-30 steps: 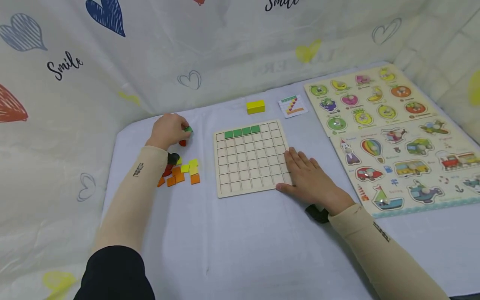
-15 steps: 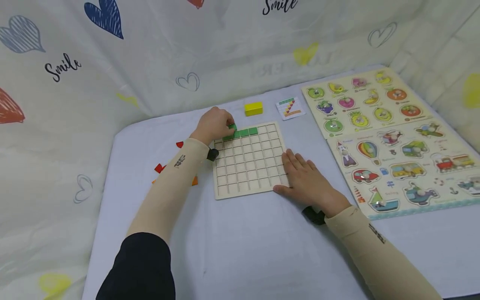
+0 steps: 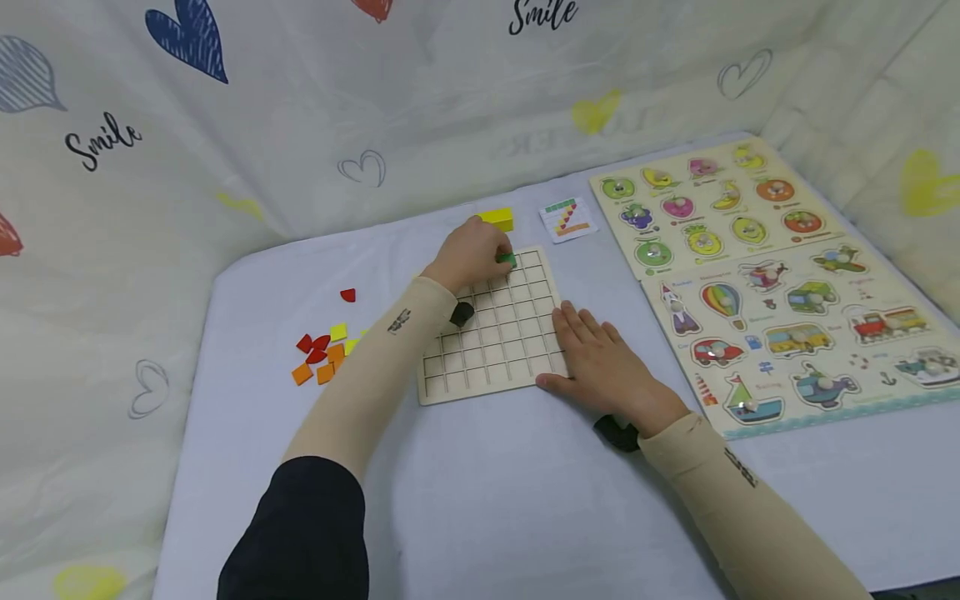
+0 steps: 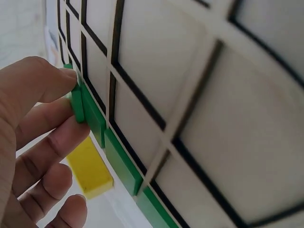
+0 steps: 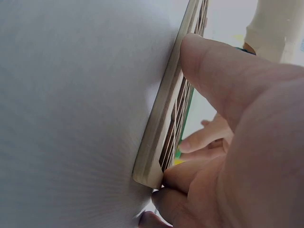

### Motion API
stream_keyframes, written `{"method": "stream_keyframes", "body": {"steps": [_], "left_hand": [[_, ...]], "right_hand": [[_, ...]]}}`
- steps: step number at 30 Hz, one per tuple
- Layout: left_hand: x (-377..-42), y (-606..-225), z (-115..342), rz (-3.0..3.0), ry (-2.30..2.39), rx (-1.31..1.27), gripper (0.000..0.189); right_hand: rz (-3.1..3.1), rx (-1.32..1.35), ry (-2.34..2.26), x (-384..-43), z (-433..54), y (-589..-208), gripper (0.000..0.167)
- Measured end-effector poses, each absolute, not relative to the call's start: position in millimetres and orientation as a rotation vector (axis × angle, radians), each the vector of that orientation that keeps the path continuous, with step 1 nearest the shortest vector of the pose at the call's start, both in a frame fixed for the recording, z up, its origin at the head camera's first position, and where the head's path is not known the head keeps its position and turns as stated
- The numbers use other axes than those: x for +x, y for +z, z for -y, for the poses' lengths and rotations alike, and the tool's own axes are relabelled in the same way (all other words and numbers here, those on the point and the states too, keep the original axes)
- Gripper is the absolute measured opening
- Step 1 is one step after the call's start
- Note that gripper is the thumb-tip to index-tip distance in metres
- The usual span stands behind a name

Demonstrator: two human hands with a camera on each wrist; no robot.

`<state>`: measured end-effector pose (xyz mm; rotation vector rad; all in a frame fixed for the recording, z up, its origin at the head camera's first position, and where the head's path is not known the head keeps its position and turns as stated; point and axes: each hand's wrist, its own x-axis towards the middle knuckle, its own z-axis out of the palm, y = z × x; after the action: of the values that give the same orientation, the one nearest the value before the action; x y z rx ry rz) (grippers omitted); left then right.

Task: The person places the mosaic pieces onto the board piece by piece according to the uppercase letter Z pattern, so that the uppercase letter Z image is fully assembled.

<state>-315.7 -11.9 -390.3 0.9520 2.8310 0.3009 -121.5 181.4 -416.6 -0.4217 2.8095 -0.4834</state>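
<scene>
My left hand (image 3: 471,250) pinches a small green square tile (image 4: 77,97) between thumb and fingertips, over the far row of a wooden grid board (image 3: 495,367). In the left wrist view, several green tiles (image 4: 122,159) lie in that row, and the held one stands tilted beside them. From the head view my left hand hides most of the row. My right hand (image 3: 603,362) rests on the board's right edge with fingers extended. Its thumb (image 5: 204,54) lies against the board's edge in the right wrist view.
Left of the board lie loose red (image 3: 316,357), orange (image 3: 302,374) and yellow (image 3: 339,332) pieces, with one red piece (image 3: 348,295) apart. Behind the board are a yellow block (image 3: 498,218) and a pattern card (image 3: 568,219). Picture puzzle boards (image 3: 693,333) cover the right side.
My left hand has carried a green tile from the loose pieces rightward to the board and along its far row. My right hand has stayed on the board's edge.
</scene>
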Motion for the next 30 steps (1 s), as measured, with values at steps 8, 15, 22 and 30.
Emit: {"method": "stream_keyframes", "body": {"steps": [8,15,22,30], "left_hand": [[-314,-394,10,-2.798,0.314,0.977,0.014],[-314,-399,17,-2.781,0.315,0.98,0.019],[-316,-392,59,-2.842,0.318,0.822,0.034],[-320,-388,138,-2.898,0.289,0.597,0.025]], "right_hand": [[-2.798,-0.432,-0.498,-120,-176,-415,0.097],[-2.787,-0.423,-0.506,-120,-175,-418,0.098],[-2.777,-0.408,-0.497,-122,-177,-420,0.1],[-2.768,-0.404,-0.487,-124,-179,-415,0.099]]}}
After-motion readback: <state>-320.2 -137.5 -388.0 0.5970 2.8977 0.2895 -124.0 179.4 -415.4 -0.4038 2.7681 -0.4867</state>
